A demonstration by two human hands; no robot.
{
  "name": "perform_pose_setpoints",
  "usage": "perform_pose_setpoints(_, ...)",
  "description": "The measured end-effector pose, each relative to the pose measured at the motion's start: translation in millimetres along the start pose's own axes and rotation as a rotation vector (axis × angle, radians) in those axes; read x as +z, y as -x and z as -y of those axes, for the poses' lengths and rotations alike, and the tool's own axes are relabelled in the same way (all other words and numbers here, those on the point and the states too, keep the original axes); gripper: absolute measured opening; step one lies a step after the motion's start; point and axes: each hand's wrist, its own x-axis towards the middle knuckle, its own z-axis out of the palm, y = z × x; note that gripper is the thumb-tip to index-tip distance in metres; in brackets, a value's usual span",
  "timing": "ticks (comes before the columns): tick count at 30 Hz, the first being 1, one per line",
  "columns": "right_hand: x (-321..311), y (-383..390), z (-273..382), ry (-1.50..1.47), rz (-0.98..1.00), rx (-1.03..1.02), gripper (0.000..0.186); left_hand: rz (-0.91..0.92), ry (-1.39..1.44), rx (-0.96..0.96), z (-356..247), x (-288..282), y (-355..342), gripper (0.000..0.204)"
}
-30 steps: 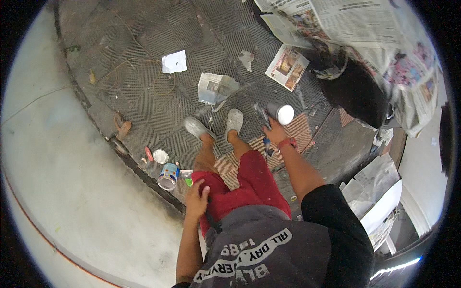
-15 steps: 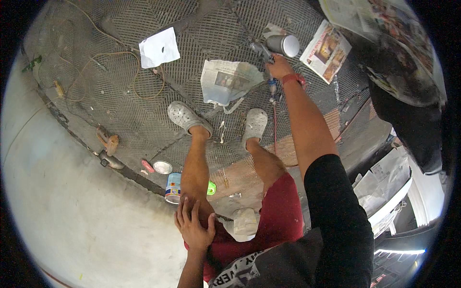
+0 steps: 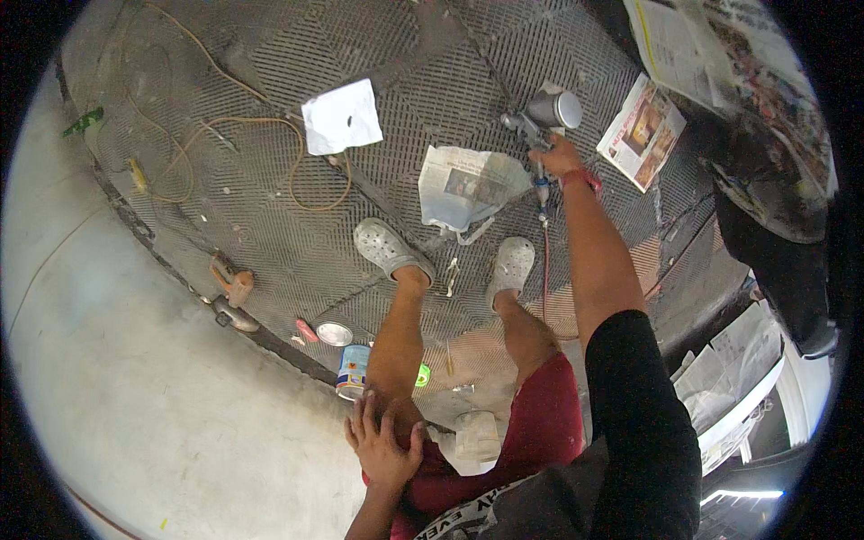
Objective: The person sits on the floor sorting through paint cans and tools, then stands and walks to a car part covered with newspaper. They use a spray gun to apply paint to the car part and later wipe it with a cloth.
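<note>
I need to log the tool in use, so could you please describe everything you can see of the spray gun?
The spray gun is a grey metal tool with a round cup on top, its pale lid facing the camera, and a nozzle pointing left. The right hand grips its handle, held out over the dark grated floor. A thin red hose runs from below the handle back towards the person. Finer detail is too small to tell.

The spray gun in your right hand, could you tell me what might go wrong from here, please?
The spray gun in the right hand has a red hose running past the right shoe, so it might snag. Loose newspaper under it could catch overspray. The open paint can beside the left leg might tip.
</note>
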Motion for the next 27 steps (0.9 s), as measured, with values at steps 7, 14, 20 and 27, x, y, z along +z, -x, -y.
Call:
perform_pose_setpoints(7,-19,235,36,-0.09,0.026,-0.041,0.084,-0.063,0.049,0.183,25,-6,11,0.069)
perform_pose_setpoints(14,-164,525,104,0.054,0.253,0.104,0.081,0.363,0.259,0.228,105,-101,34,0.073)
perform_pose_setpoints(20,-183,516,66,0.249,0.277,0.0,0.062,0.298,0.35,0.029,171,-249,-4,0.079)
perform_pose_setpoints(27,-231,425,95,0.312,0.371,-0.129,0.048,-0.039,0.509,-0.212,188,-436,-76,0.068)
